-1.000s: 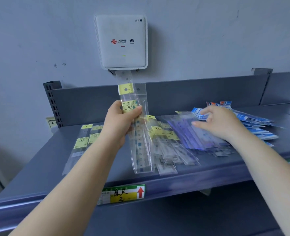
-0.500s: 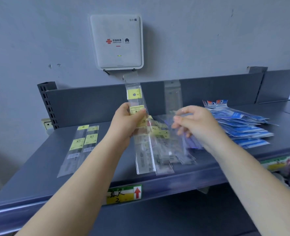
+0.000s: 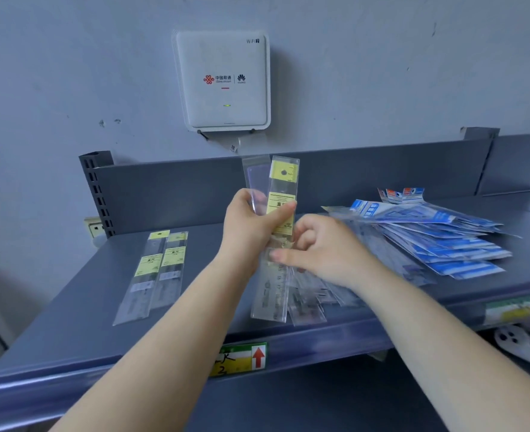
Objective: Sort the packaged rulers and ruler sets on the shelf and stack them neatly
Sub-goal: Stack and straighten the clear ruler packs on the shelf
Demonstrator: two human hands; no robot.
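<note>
My left hand [image 3: 251, 226] grips a small bunch of clear packaged rulers [image 3: 281, 194] with yellow labels, held upright above the grey shelf [image 3: 70, 307]. My right hand [image 3: 323, 251] pinches the lower part of the same bunch with thumb and curled fingers. Beneath the hands lies a loose pile of more clear ruler packs [image 3: 307, 304]. Two yellow-labelled rulers [image 3: 158, 266] lie side by side at the shelf's left. A fanned pile of blue ruler sets [image 3: 438, 238] lies at the right.
A white WiFi box [image 3: 223, 79] hangs on the wall above the shelf's grey back panel [image 3: 164, 188]. A price tag with a red arrow [image 3: 242, 358] sits on the front edge. Something white [image 3: 519, 341] shows under the shelf at right.
My right hand left the purple-tinted packs, brought one over and now pinches the bunch in my left hand. The bunch has been squared up more upright.
</note>
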